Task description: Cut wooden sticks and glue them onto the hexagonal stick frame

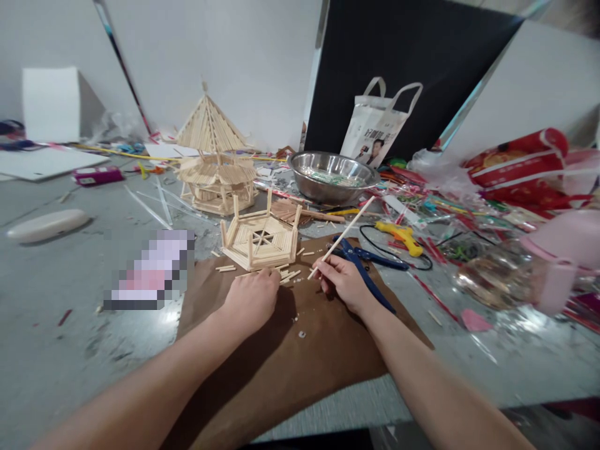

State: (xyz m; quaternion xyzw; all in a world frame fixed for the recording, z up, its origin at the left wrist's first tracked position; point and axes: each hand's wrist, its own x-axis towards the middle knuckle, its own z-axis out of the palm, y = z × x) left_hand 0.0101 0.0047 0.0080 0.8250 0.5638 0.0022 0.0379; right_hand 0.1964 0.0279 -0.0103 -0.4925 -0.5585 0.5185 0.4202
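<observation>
Between the thumb and fingers of my right hand (344, 281) is a long thin wooden stick (349, 234), slanting up and to the right. My left hand (253, 297) rests with curled fingers beside several short cut sticks (289, 276); what is under its fingers is hidden. Just beyond it stands a hexagonal stick frame (260, 240) with upright corner posts and a spoked opening in its floor. Blue-handled pliers (363, 269) lie beside my right hand, partly hidden by it. Brown paper (262, 381) lies under both hands.
Behind the frame stands a stick pavilion with a pointed roof (215, 156). A metal bowl (328, 178), a yellow glue gun (400, 237) with a dark cord and a pink-lidded bottle (539, 262) are toward the right. A blurred-out phone-like object (152, 265) lies left.
</observation>
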